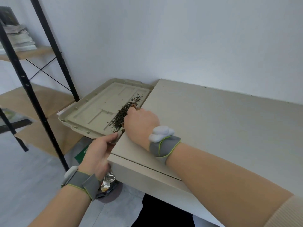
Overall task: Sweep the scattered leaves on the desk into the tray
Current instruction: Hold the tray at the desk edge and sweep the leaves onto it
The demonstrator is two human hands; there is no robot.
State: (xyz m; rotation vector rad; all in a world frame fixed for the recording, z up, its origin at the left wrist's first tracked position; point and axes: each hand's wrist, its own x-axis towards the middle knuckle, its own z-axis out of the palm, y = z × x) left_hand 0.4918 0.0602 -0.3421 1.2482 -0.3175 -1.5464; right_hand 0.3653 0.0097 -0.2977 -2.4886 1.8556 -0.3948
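We see a shallow, rectangular beige tray [91,112] of matte, fibrous-looking material. Its floor is pressed into raised rectangular panels, its corners are rounded, and a handle tab sits at its far end. It hangs off the left end of a pale beige desk [213,122] with a smooth matte top and squared edges, the tray's right rim just beside the desk's edge. The thin, dark, dry leaves [122,114] lie inside the tray in a dense band along its right side, with loose bits scattered toward the far end.

Below the desk we see a flat green item [82,152] with small white marks that we cannot read, and a crumpled silver foil bag [108,181].

The left hand [98,153] grips the tray's near right corner, with the thumb laid along the rim and the fingers hidden beneath. The right hand [141,122] sits at the desk's left edge, its fingers curled tightly round a small brown object [134,106] that is mostly hidden and touches the leaf pile. Both wrists wear grey fabric bands [164,145] edged in lime green, each carrying a white plastic pod.

At the left stands a black metal shelf frame [33,99] with pale wooden boards, and a stack of papers [19,38] rests on the upper board.
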